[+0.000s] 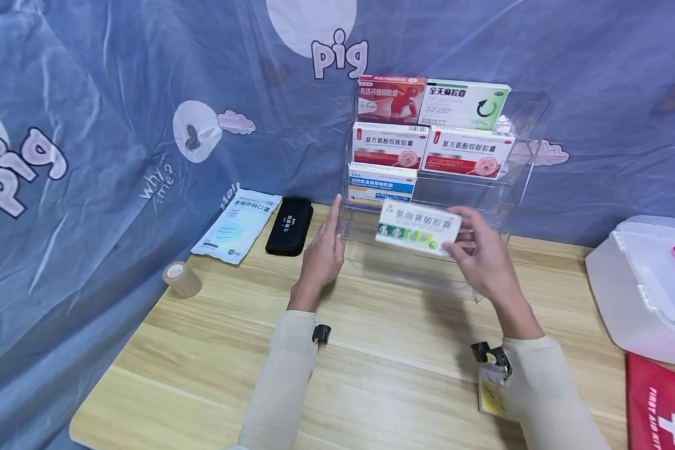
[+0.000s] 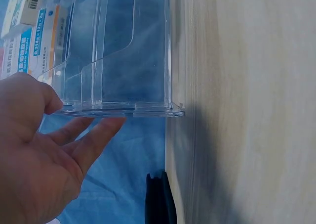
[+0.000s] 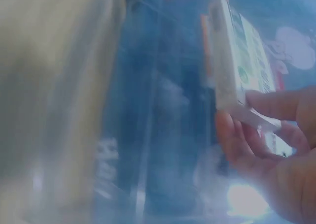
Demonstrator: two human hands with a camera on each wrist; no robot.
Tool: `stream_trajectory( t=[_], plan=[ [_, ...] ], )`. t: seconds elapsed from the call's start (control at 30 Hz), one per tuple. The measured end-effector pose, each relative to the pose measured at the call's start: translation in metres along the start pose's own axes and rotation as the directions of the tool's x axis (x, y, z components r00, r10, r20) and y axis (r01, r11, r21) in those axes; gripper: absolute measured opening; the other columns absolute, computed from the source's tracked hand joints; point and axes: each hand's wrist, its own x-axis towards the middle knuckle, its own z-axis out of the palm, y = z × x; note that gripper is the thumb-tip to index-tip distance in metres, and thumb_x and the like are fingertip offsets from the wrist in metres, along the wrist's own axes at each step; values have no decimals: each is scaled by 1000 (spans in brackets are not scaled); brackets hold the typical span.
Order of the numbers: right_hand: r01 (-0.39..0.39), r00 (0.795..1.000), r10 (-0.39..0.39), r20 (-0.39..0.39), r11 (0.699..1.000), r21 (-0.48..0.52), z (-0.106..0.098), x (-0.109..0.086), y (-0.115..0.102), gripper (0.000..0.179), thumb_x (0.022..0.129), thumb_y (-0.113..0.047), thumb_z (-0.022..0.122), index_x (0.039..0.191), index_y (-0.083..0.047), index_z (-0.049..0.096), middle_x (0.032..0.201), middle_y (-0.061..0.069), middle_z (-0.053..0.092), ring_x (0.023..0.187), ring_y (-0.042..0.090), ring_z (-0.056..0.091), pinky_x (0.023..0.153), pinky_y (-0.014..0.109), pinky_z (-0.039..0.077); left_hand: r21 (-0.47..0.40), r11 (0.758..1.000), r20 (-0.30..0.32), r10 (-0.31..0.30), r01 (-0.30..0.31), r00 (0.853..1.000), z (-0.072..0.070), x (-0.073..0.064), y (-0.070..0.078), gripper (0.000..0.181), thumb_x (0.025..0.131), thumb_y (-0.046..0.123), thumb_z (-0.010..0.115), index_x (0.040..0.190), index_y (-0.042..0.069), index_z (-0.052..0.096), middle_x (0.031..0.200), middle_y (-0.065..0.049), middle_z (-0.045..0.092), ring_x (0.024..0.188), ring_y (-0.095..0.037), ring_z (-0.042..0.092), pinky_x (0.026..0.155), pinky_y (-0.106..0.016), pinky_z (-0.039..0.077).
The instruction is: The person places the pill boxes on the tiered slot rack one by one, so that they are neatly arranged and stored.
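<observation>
A clear acrylic display rack [image 1: 522,181] stands at the back of the table with tiers of medicine boxes. My left hand [image 1: 322,255] holds its left side panel; in the left wrist view the thumb and fingers [image 2: 101,142] lie on opposite sides of the panel. My right hand [image 1: 484,253] grips the right end of a white and green medicine box [image 1: 419,226] between thumb and fingers. That box is tilted in front of the lowest tier, beside a blue and white medicine box [image 1: 381,182]. The right wrist view is blurred.
Red-and-white boxes [image 1: 390,145] fill the middle tier; a red box [image 1: 390,100] and a white-green box [image 1: 464,105] stand on top. A mask packet [image 1: 239,225], black case [image 1: 289,226] and tape roll [image 1: 183,279] lie left. A white bin [image 1: 619,281] and red first-aid bag [image 1: 652,375] sit right.
</observation>
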Motion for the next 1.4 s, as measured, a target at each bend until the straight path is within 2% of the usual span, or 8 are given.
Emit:
stream_trajectory(
  t=[0.1,0.2,0.37,0.53,0.7,0.9,1.03,1.4],
  plan=[
    [17,985,-26,-170,998,-58,-13,8,-5,71,90,17,71,155,-7,51,132,28,65,101,8,64,79,1,51,-3,1000,0,9,-9,1000,0,0,0,88,110,8,48,172,46,-2,171,-10,45,103,-35,67,75,-51,58],
    [27,944,-67,-322,992,-127,-23,16,-10,70,89,16,74,153,-8,55,131,25,64,101,-4,57,82,-2,48,-5,1000,2,10,-10,1000,-1,0,1,88,111,8,48,172,46,-2,171,-11,45,98,-35,66,73,-49,57],
    [33,876,-129,-465,977,-210,-32,32,-11,65,91,12,74,150,-8,58,121,13,60,104,0,55,86,-3,46,-9,1000,6,0,0,1000,-1,0,0,88,111,9,47,172,48,-4,171,-11,44,96,-35,65,71,-48,57],
    [37,854,-169,-492,963,-266,-33,43,-2,61,92,13,72,147,-9,60,114,6,56,110,20,65,93,7,50,-15,1000,18,-16,16,1000,1,-1,-1,92,111,9,47,169,54,-8,172,-10,43,99,-35,66,73,-49,58],
    [55,861,-205,-464,947,-316,-35,47,6,55,94,13,68,145,-5,58,120,32,58,114,44,66,101,50,59,-7,1000,16,-9,9,1000,1,-1,-2,92,111,9,48,169,54,-7,170,-11,46,90,-32,64,70,-47,56],
    [105,892,-250,-377,925,-366,-42,50,9,59,92,14,70,146,-9,61,120,32,61,111,46,66,99,50,55,-3,1000,14,-11,11,1000,0,0,-2,91,111,10,47,170,52,-7,171,-12,44,90,-33,64,70,-47,56],
    [119,924,-251,-290,906,-407,-46,50,10,64,93,12,69,150,-15,60,126,33,63,112,51,64,98,69,49,6,1000,13,-8,7,1000,0,0,-1,89,111,10,47,170,51,-6,171,-13,45,90,-33,65,70,-48,57],
    [-13,985,-70,-160,884,-468,-48,55,8,72,101,1,65,165,-26,44,142,35,54,118,58,57,101,76,43,0,1000,6,-9,9,1000,0,0,0,90,111,9,48,170,51,-5,169,-12,47,94,-33,64,73,-49,57]
  ],
)
